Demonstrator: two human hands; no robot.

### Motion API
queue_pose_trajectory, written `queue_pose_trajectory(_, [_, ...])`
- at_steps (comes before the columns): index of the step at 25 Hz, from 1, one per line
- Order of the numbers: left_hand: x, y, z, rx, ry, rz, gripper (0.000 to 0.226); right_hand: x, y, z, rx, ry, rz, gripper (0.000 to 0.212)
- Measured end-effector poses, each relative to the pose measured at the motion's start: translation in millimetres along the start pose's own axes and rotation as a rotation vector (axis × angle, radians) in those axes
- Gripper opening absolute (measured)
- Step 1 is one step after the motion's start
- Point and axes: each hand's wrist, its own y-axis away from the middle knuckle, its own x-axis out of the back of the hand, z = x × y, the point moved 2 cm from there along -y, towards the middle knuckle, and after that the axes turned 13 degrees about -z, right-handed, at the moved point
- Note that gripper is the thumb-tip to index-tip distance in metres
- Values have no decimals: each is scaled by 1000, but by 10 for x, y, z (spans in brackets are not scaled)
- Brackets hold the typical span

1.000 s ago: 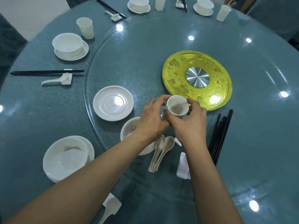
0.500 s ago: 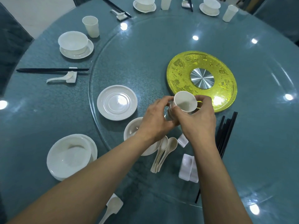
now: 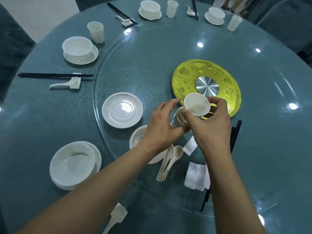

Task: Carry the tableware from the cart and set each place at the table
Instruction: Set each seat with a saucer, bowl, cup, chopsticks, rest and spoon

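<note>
My left hand (image 3: 160, 127) grips a nested stack of white cups (image 3: 179, 119) over the glass turntable. With my right hand (image 3: 211, 125) I pinch the top cup (image 3: 196, 106), which is tilted and partly lifted off the stack. Beneath my hands lie a white bowl (image 3: 137, 138), several white spoons (image 3: 168, 162), white chopstick rests (image 3: 196, 178) and black chopsticks (image 3: 235, 134). A white plate (image 3: 122, 112) sits to the left on the turntable. A bowl on a plate (image 3: 72, 164) stands at the near left place.
The yellow disc with a steel hub (image 3: 206, 85) marks the turntable's centre. Set places with bowls, cups, spoons and chopsticks ring the far table edge: a bowl (image 3: 78, 49), a cup (image 3: 96, 32), chopsticks (image 3: 54, 75). A spoon on a rest (image 3: 116, 217) lies near me.
The top cup has risen and tilted away from the stack in my right hand. Both hands sit a little higher above the turntable.
</note>
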Motion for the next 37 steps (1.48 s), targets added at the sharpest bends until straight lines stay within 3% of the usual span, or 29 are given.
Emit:
queue_pose_trajectory(4, [141,185,108,-60,61,84,52,-65,91,-54,13,-22,-36,59])
queue_pose_trajectory(13, [405,618,-4,-20,174,159,43,-447,319,-138,21,-139,-150,55])
queue_pose_trajectory(20, [739,978,-342,74,182,209,56,-934,428,-156,-43,-264,-211,23])
queue_pose_trajectory(23, [917,1110,-480,93,129,261,58,-1192,451,-189,-109,-335,-246,36])
queue_pose_trajectory(26, [1087,1235,-638,137,100,313,59,-1431,495,-231,-126,-386,-333,19])
queue_pose_trajectory(34, [1466,1493,-996,221,82,439,52,-2037,596,-413,-118,-367,-503,25])
queue_pose_trajectory(37, [1597,1562,-1112,274,75,475,54,-2238,614,-466,-132,-344,-558,18])
